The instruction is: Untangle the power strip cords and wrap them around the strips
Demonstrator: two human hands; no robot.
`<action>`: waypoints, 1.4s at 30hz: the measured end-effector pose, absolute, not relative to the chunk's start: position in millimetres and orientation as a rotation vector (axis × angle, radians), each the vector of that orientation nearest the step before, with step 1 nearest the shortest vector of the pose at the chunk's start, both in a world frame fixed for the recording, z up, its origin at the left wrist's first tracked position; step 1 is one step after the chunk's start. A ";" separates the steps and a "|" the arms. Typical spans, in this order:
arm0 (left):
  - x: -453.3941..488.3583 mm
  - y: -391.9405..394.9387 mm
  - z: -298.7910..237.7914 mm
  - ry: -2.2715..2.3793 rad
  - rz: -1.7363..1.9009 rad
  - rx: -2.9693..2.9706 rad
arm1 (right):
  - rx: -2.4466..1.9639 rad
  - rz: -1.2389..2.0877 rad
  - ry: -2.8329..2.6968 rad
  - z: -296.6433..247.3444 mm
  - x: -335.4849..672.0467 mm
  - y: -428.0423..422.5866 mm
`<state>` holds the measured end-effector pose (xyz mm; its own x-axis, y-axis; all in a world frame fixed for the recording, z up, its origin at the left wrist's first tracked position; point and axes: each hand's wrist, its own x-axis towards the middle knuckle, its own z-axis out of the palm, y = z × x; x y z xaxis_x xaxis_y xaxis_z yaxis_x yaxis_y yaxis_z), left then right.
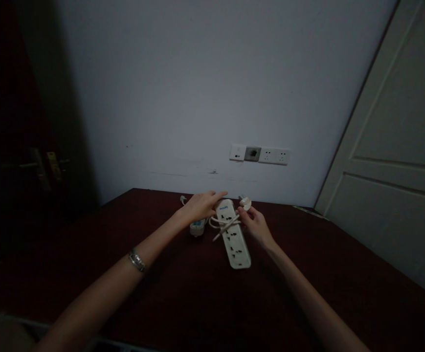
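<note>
A white power strip (239, 249) with a blue brand name at its far end lies slanted over the dark red tabletop. Its white cable (229, 226) wraps across the sockets. My left hand (199, 206) grips the strip's far left corner, thumb on the near side and index finger stretched past the end. Between the fingertips of my right hand (257, 226) is a white plug (245, 203), its pins facing up and left, just right of the strip. A second white device with a blue face (197, 227), partly hidden, sits under my left wrist.
The dark red table (183, 298) meets a pale wall behind. On the wall is a row of sockets (267, 155) with a grey network-type outlet (252, 154). Another small plug (183, 199) lies left of my left hand. Doors stand at both sides.
</note>
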<state>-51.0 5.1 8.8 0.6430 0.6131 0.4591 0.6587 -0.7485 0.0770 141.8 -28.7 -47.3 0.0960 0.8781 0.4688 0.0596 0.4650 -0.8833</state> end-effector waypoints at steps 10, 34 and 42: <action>-32.7 34.6 -11.4 -1.947 -1.200 -3.237 | -1.024 0.754 -1.180 -62.0 136.7 -19.2; -2.6 18.0 -86.2 -1.122 -1.869 -3.066 | -0.950 0.909 -0.908 -71.1 162.0 -17.9; -2.4 15.5 -87.6 -1.021 -2.057 -3.150 | -0.867 0.934 -0.940 -65.2 153.9 -29.6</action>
